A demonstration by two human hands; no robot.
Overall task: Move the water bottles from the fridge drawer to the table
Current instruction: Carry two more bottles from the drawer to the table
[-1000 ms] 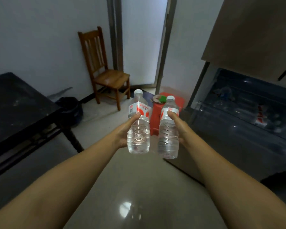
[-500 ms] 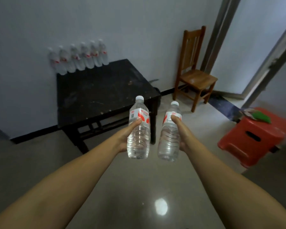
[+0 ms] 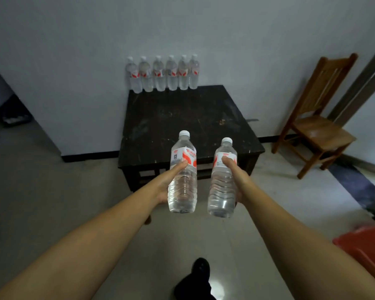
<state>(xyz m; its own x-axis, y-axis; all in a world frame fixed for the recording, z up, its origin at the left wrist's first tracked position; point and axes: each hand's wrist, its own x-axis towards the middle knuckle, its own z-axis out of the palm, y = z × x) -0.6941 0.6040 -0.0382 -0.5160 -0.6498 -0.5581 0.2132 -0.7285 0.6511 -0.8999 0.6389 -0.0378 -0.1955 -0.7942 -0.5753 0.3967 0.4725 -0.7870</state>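
Note:
My left hand point(image 3: 168, 180) grips a clear water bottle point(image 3: 183, 191) with a red-and-white label and white cap, held upright. My right hand point(image 3: 238, 180) grips a second, matching water bottle point(image 3: 222, 193), also upright. Both bottles hang over the floor just in front of the near edge of the black table point(image 3: 182, 118). Along the table's far edge, against the wall, stands a row of several water bottles point(image 3: 164, 74). The fridge drawer is out of view.
A wooden chair point(image 3: 318, 126) stands to the right of the table by a door frame. A red plastic stool point(image 3: 368, 247) is at the lower right edge. My dark shoe point(image 3: 200, 269) shows on the shiny tiled floor below.
The view has swung left from the fridge and chair to face the table head-on. Both hands still hold their bottles, and the table is now nearer and centred.

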